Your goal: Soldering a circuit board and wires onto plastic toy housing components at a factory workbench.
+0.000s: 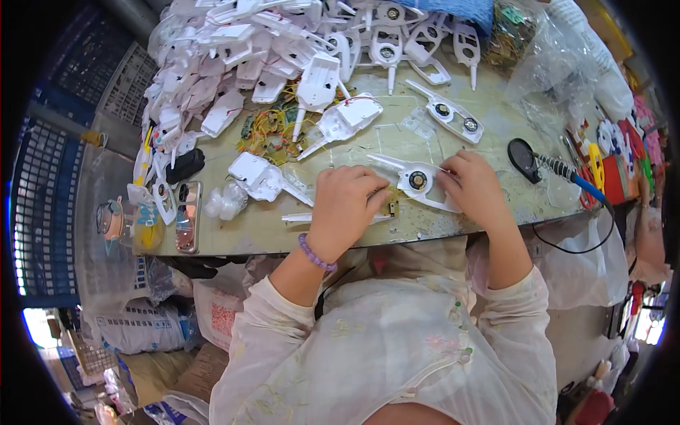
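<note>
Head view: right hand clamped on right end of white speaker casing, which lies on table between both hands, round dark speaker set in it; left hand with fingertips bunched near small circuit board, grip on anything hard to tell; purple bead bracelet behind it; beyond, heap of white shells, tangled yellow wires; at right, blue cable

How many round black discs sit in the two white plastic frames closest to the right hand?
3. One round black disc is in the nearer white plastic frame, by the right hand, which might hide another; two are in the farther frame.
</note>
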Demonstrator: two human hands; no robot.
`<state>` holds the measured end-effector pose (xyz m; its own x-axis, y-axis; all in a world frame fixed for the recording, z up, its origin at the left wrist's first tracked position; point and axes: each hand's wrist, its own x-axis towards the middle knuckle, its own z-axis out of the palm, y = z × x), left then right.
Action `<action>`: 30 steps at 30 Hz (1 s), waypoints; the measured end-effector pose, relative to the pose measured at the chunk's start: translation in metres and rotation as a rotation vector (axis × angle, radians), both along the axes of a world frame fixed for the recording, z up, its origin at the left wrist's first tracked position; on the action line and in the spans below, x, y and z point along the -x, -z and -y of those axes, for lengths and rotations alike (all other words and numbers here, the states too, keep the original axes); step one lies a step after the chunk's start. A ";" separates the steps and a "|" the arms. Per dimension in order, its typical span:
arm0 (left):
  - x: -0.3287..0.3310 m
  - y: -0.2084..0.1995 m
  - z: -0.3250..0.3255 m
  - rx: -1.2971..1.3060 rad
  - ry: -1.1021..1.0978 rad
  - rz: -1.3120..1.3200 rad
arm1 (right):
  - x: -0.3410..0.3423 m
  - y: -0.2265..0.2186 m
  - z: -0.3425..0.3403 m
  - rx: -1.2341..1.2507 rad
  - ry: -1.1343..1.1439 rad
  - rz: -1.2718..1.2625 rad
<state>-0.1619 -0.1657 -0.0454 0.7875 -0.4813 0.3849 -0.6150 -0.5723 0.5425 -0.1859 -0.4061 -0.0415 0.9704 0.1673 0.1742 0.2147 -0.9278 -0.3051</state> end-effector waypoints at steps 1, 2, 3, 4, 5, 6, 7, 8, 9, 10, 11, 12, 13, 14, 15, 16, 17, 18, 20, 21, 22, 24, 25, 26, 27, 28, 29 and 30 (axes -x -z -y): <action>0.000 0.001 -0.003 -0.035 -0.013 -0.032 | 0.005 -0.011 -0.005 -0.216 0.093 -0.106; 0.000 0.001 -0.005 -0.035 -0.028 -0.034 | 0.008 -0.017 -0.010 -0.431 0.186 -0.217; -0.001 0.001 -0.008 -0.050 -0.029 -0.021 | 0.009 -0.012 -0.009 -0.473 0.152 -0.177; -0.002 0.001 -0.008 -0.061 -0.019 -0.005 | 0.009 -0.007 -0.010 -0.469 0.149 -0.177; -0.002 -0.001 -0.009 -0.058 -0.023 -0.005 | 0.011 -0.001 -0.012 -0.751 0.151 -0.235; -0.002 -0.003 -0.012 -0.031 -0.013 0.026 | 0.012 0.001 -0.014 -1.034 0.151 -0.294; -0.003 -0.005 -0.015 -0.005 0.001 0.057 | 0.012 0.000 -0.019 -1.032 0.148 -0.296; -0.003 -0.007 -0.019 -0.004 -0.002 0.057 | 0.012 -0.001 -0.027 -1.093 0.162 -0.267; -0.002 -0.008 -0.025 0.028 -0.026 0.066 | 0.012 -0.002 -0.035 -1.154 0.175 -0.239; 0.000 -0.009 -0.031 0.059 -0.049 0.076 | 0.013 0.000 -0.040 -1.154 0.172 -0.241; 0.001 -0.007 -0.037 0.055 -0.066 0.087 | 0.013 0.005 -0.045 -1.203 0.133 -0.242; 0.001 -0.006 -0.043 0.054 -0.069 0.087 | 0.014 0.007 -0.050 -1.252 0.093 -0.243; 0.002 -0.005 -0.048 0.025 -0.101 0.087 | 0.016 0.005 -0.057 -1.261 0.075 -0.248; 0.003 -0.003 -0.052 -0.003 -0.133 0.087 | 0.016 0.007 -0.060 -1.261 0.067 -0.252; 0.005 -0.001 -0.055 -0.005 -0.141 0.089 | 0.016 0.011 -0.064 -1.123 -0.033 -0.129; 0.005 0.001 -0.058 -0.028 -0.098 0.095 | 0.015 0.015 -0.067 -0.983 -0.132 -0.007; 0.005 0.003 -0.061 -0.052 -0.055 0.101 | 0.015 0.018 -0.069 -1.008 -0.170 -0.036; 0.006 0.005 -0.065 -0.041 -0.048 0.083 | 0.017 0.019 -0.071 -1.008 -0.180 -0.037; 0.005 0.008 -0.073 0.031 -0.056 0.033 | 0.020 0.023 -0.075 -1.073 -0.140 -0.092; 0.004 0.009 -0.077 0.102 -0.054 -0.018 | 0.019 0.023 -0.075 -1.071 -0.149 -0.095; 0.004 0.013 -0.082 0.103 -0.058 -0.017 | 0.019 0.024 -0.074 -1.049 -0.184 -0.079; 0.005 0.021 -0.094 0.398 -0.288 -0.227 | 0.016 0.021 -0.072 -1.026 -0.222 -0.061; 0.004 0.013 -0.099 0.436 -0.326 -0.206 | 0.013 0.017 -0.071 -0.926 -0.301 -0.053; 0.005 0.009 -0.099 0.434 -0.325 -0.205 | 0.008 0.012 -0.071 -0.824 -0.378 -0.043; 0.007 0.007 -0.099 0.612 -0.372 -0.235 | 0.003 0.009 -0.071 -0.825 -0.378 -0.041; 0.008 0.004 -0.097 0.792 -0.414 -0.267 | -0.004 0.006 -0.072 -0.770 -0.507 -0.072; 0.011 0.000 -0.095 0.806 -0.384 -0.271 | -0.011 0.001 -0.072 -0.712 -0.635 -0.102; 0.016 -0.008 -0.092 0.641 -0.356 -0.198 | -0.014 -0.009 -0.074 -0.589 -0.690 -0.131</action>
<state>-0.1777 -0.0741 -0.0379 0.9370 0.0855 0.3387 -0.3083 -0.2535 0.9169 -0.1720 -0.3319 -0.0330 0.7065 0.6359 0.3106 0.5937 -0.2937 -0.7492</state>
